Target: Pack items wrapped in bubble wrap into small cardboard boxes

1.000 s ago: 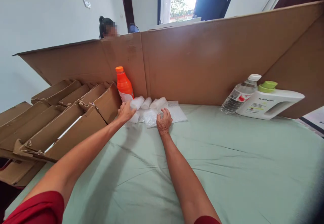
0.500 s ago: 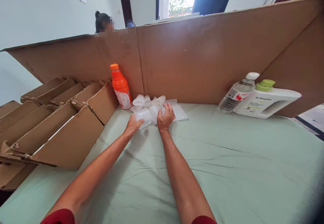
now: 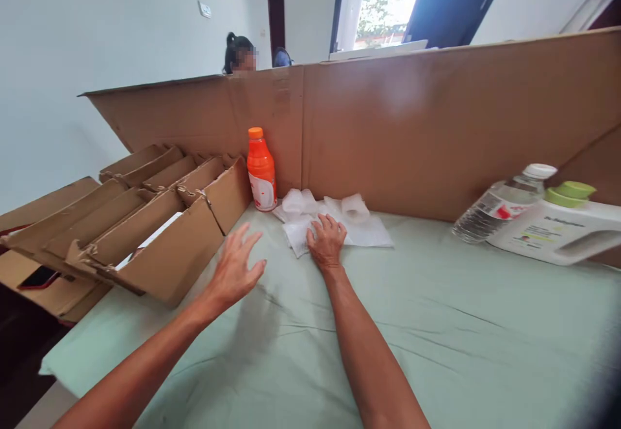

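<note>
Curled sheets of bubble wrap [image 3: 369,230] lie on the green cloth, against the foot of the cardboard wall. My right hand [image 3: 327,240] rests on the wrap with its fingers spread and slightly bent. Off to the left, my left hand [image 3: 237,267] hovers over the cloth, fingers apart and holding nothing. Closest to it stand the divided cardboard box [image 3: 182,251] and an upright orange bottle [image 3: 261,173] with an orange cap and a pale label.
The tall cardboard wall [image 3: 412,131] spans the back of the cloth-covered table [image 3: 436,332]. At right, a clear water bottle [image 3: 499,206] leans on a white jug [image 3: 557,231] with a green cap. Behind the wall a person's head [image 3: 239,52] shows.
My left hand has let go of the bubble wrap and drawn back to the left, opening. My right hand stays on the wrap. The view has swung left.
</note>
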Demonstrator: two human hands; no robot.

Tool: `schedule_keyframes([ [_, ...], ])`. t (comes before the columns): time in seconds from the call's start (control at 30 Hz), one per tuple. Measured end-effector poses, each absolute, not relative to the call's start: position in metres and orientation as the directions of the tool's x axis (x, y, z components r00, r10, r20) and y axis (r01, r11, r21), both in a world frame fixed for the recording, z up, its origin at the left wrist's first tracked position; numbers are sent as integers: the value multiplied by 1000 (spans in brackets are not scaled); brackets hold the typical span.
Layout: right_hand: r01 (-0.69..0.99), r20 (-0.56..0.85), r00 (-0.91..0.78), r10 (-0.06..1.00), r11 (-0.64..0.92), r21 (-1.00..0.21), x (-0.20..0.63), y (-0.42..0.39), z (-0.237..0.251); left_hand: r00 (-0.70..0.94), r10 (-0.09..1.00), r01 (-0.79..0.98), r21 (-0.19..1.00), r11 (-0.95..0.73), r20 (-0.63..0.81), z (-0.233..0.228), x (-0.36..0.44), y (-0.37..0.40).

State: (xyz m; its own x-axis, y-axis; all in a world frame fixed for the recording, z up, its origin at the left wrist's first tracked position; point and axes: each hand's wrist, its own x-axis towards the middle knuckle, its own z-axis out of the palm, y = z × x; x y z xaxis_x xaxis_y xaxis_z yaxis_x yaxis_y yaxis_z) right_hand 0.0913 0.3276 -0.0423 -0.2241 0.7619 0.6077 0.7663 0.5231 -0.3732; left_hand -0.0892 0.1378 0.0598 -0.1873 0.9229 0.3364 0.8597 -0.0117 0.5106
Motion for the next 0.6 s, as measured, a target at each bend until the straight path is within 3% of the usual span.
schedule_keyframes([
  [0.07,761,674,-195,712,543,-354,90,328,-40,-178,827,956,293,16,534,82,-116,105],
  [0.13,758,730,-182,658,567,-322,89,326,-37,-193,748,981,125,147,635,99,-145,79],
  [0.23,761,763,-168,624,574,-301,87,318,-31,-251,746,946,-5,323,616,109,-181,55],
  [0.33,773,781,-117,614,550,-316,85,303,-22,-266,773,934,-44,355,575,102,-202,45],
  [0.43,760,794,-115,597,567,-317,88,280,-11,-141,764,976,-42,215,629,93,-204,37],
  [0.6,682,762,-222,608,655,-325,121,239,10,204,722,973,-55,-224,662,94,-174,5],
])
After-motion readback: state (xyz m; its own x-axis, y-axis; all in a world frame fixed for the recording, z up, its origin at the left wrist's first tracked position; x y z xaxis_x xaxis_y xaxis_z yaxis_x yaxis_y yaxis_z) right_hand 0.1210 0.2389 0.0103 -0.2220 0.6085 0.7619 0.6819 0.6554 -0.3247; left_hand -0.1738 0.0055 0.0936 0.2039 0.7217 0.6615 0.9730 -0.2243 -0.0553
